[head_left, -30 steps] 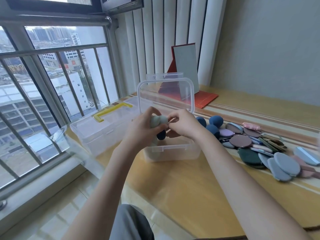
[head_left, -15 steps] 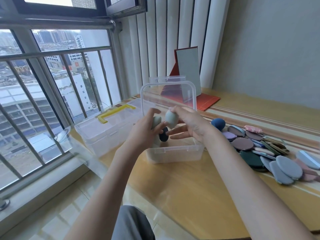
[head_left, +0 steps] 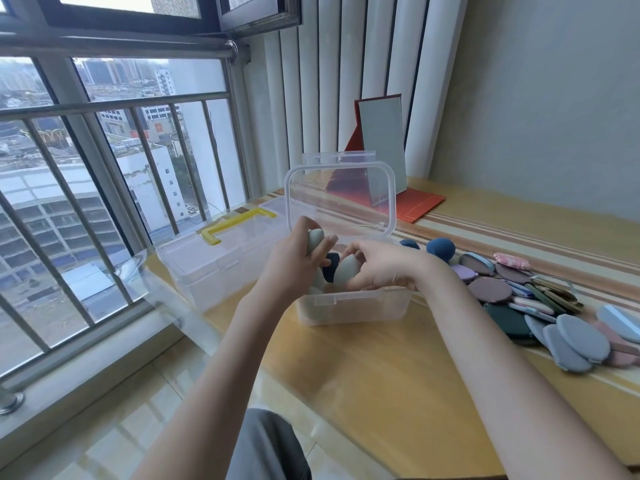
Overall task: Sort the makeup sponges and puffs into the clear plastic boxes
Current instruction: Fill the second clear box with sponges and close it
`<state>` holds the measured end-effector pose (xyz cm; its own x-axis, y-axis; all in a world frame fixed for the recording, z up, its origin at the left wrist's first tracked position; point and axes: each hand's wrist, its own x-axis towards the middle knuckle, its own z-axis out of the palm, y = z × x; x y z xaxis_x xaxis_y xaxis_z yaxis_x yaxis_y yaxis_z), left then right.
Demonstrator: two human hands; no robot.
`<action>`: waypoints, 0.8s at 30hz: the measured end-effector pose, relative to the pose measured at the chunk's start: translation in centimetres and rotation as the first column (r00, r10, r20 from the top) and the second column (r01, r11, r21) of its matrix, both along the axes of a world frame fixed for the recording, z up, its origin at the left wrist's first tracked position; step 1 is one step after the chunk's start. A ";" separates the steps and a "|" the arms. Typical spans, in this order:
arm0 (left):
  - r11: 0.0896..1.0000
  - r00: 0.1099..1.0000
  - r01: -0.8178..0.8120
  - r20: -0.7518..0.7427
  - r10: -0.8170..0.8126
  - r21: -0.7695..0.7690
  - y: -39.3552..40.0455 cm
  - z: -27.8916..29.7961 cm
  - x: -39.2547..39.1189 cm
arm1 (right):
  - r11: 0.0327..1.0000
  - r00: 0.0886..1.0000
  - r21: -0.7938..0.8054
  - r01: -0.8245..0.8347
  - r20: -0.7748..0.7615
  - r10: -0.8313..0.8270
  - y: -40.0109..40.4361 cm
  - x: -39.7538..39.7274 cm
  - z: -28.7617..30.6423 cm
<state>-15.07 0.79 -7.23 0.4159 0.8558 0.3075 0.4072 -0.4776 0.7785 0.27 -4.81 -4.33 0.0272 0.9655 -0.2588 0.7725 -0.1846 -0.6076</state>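
Observation:
A small clear plastic box [head_left: 353, 308] stands on the wooden table with its lid up. Over its left side my left hand [head_left: 294, 261] grips a pale grey-green egg sponge [head_left: 315, 239], with a dark blue sponge [head_left: 330, 266] just below it. My right hand [head_left: 381, 266] holds a second grey-green egg sponge [head_left: 346, 270] low over the box opening. Two dark blue sponges [head_left: 440, 247] lie behind my right wrist. A heap of flat puffs [head_left: 519, 292] in purple, green, grey and pink spreads to the right.
A larger clear box with a yellow handle [head_left: 221, 251] sits shut to the left, near the table's edge and the window railing. A red folding mirror [head_left: 384, 150] stands at the back by the white blinds.
My right hand has dropped with its grey-green sponge from above the box down to its opening. My left hand keeps its sponges in place.

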 end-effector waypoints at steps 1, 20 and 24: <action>1.000 1.000 -0.003 0.002 0.003 0.004 0.0 0.0 0.0 | 0.999 0.999 0.033 0.011 0.029 -0.012 0.2 -0.2 -0.3; 1.000 0.991 0.025 -0.133 -0.022 0.016 0.1 0.0 0.1 | 0.989 0.985 0.145 0.015 -0.173 0.010 0.3 -0.5 -1.1; 0.999 0.981 0.053 -0.189 -0.050 0.009 0.1 0.4 0.1 | 0.995 0.985 0.102 0.014 -0.173 0.003 0.2 -0.4 -1.0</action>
<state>-15.00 0.92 -6.86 0.5111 0.8277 0.2315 0.5203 -0.5124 0.6832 -0.12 -4.63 -5.29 -0.0039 0.9872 -0.1595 0.6535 -0.1182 -0.7477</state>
